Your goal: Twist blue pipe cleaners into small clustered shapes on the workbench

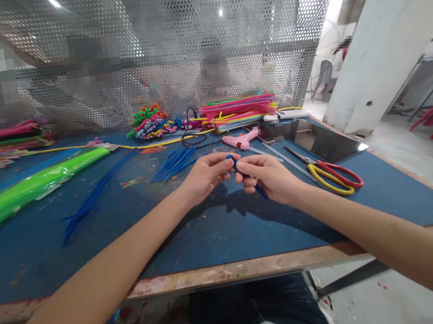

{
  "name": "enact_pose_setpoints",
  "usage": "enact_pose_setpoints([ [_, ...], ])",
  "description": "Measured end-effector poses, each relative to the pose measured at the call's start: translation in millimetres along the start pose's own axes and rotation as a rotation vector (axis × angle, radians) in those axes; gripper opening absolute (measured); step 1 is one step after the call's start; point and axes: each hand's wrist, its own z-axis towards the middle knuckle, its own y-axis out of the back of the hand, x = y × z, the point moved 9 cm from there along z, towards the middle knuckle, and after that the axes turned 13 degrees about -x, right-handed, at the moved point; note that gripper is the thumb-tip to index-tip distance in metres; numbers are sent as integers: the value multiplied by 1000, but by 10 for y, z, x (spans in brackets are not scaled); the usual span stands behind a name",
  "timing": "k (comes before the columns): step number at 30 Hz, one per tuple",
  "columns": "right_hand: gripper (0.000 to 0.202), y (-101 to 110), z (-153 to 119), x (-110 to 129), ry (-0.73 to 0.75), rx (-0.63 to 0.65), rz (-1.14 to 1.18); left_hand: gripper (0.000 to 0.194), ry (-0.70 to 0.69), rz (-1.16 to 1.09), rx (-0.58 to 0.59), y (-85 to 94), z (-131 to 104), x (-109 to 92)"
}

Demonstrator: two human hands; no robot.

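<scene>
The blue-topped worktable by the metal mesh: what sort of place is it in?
Probably a small craft workshop. Bundles of coloured fuzzy stems lie along the table's far side, with large scissors and what looks like a pink glue gun nearer the hands.

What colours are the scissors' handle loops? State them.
One yellow loop and one red loop, shown best in the head view.

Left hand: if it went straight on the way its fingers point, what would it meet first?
Likely the right hand, just beyond the blue piece between the two, though depth is unclear.
</scene>
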Motion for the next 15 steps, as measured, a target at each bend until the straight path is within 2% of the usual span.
enact_pose_setpoints([
  [7, 25, 69, 72, -7, 54, -15, -182, 34, -18, 82, -58, 24, 3, -12],
  [11, 25, 105, 101, -2, 78, -31, -289, 34, -123, 221, -51, 16, 3, -120],
  [13, 24, 116, 95, 44, 162, -41, -456, 31, -194, 338, -60, 25, 5, -182],
  [15, 25, 101, 65, 146, 333, -60, -720, 28, -251, 443, -76, 37, 5, -229],
])
